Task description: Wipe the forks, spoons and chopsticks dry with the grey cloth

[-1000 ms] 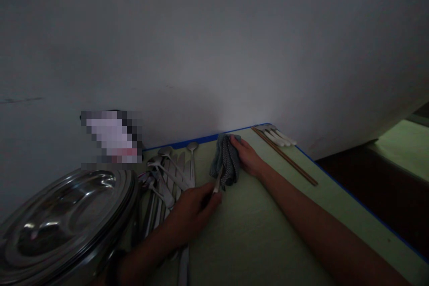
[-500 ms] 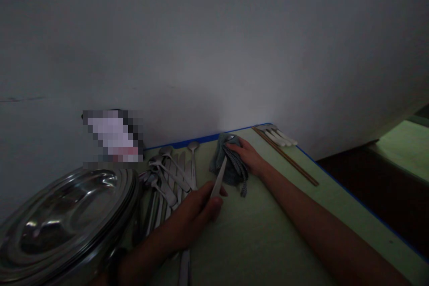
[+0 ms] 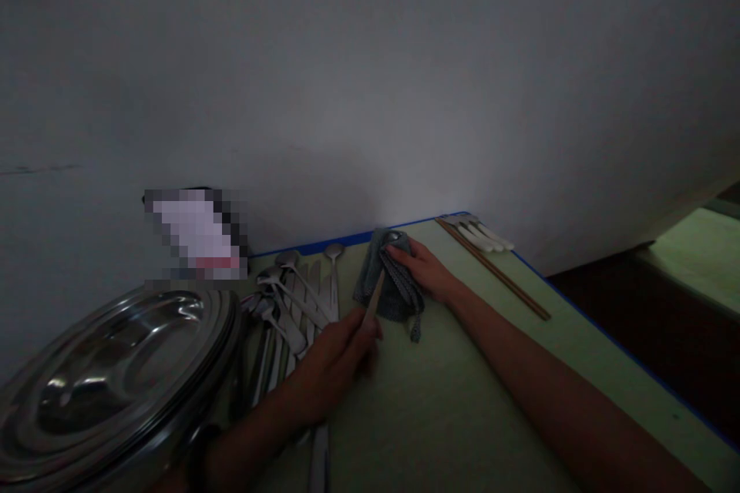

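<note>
My left hand (image 3: 347, 350) is closed around the handle of a metal spoon (image 3: 374, 300), which points up and away toward the cloth. A grey-blue cloth (image 3: 398, 300) with a patterned edge is wrapped about the spoon's far end, and a bit of its shiny bowl shows at the top. My right hand (image 3: 425, 269) grips the cloth there, thumb on top. Beside my left hand lies a loose pile of metal spoons (image 3: 297, 293) and table knives (image 3: 312, 281), partly hidden by my hand and forearm.
Stacked shiny metal divided trays (image 3: 225, 323) stand at the left. A blurred-out phone-like item (image 3: 193, 231) leans on the wall behind. Brown chopsticks (image 3: 494, 269) and several white-handled forks (image 3: 482, 236) lie at the right, near the table's blue edge (image 3: 607, 347).
My left hand has turned slightly, its fingers now curled tighter over the spoon handle. The cloth has shifted a little to the left, and more of its left side hangs down.
</note>
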Demonstrator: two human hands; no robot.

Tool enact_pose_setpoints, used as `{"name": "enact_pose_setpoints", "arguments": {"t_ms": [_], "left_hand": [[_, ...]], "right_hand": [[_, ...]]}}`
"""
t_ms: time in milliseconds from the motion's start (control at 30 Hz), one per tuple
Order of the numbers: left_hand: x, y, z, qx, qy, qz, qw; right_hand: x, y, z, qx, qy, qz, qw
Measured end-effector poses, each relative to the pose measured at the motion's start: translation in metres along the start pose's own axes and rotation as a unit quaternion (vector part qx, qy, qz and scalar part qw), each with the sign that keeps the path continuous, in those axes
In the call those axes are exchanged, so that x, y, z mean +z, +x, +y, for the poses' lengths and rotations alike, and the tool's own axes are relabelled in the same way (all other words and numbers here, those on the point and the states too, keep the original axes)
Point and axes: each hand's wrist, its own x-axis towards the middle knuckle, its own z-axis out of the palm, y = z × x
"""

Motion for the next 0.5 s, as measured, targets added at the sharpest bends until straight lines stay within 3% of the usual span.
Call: {"name": "enact_pose_setpoints", "arguments": {"t_ms": [100, 233, 500], "left_hand": [[0.002, 0.003, -0.004, -0.016, -0.064, 0.05, 0.997], [0.002, 0.004, -0.003, -0.014, -0.052, 0.077, 0.996], [0.003, 0.004, -0.006, -0.016, -0.081, 0.05, 0.995]], "right_hand": [[0.0, 0.0, 0.001, -0.002, -0.023, 0.004, 1.0], [0.002, -0.001, 0.001, 0.016, -0.01, 0.003, 1.0], [-0.004, 0.011, 0.003, 0.079, 0.219, 0.115, 0.966]]}}
